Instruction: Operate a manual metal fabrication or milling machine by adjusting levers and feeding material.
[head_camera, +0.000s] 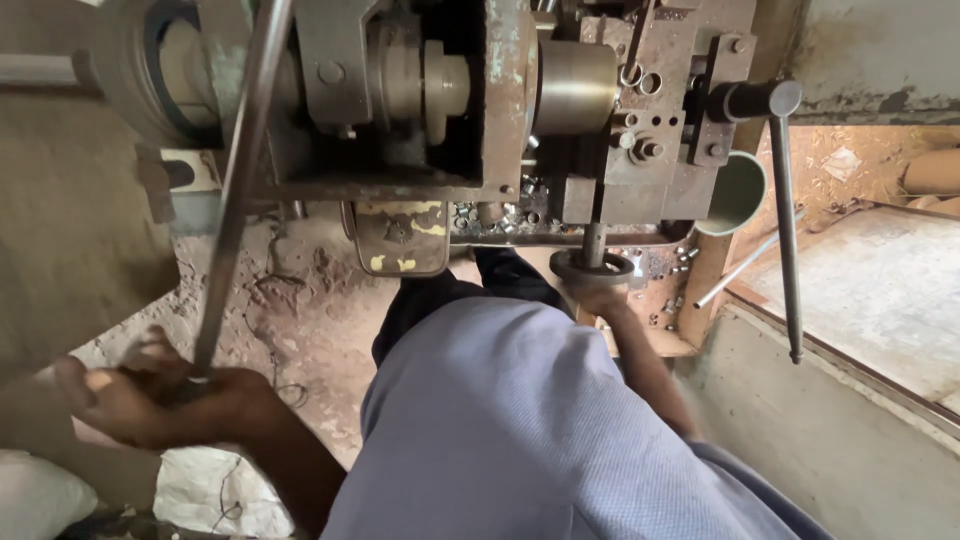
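Long steel lever (235, 190) runs from the rusty machine (560, 110) down to the left hand (150, 395), grip closed round its end — right hand (598, 296) under the handwheel (592, 266), grip hidden. Loose shirt (520, 430) so close — could snag, I reckon.

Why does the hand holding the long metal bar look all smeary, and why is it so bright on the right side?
In the head view, the left hand gripping the long metal bar is smeared by motion blur; daylight washes out the concrete slab at right, while the rusty machine sits in dimmer, sharper shade; the right hand at the round handwheel is shadowed.
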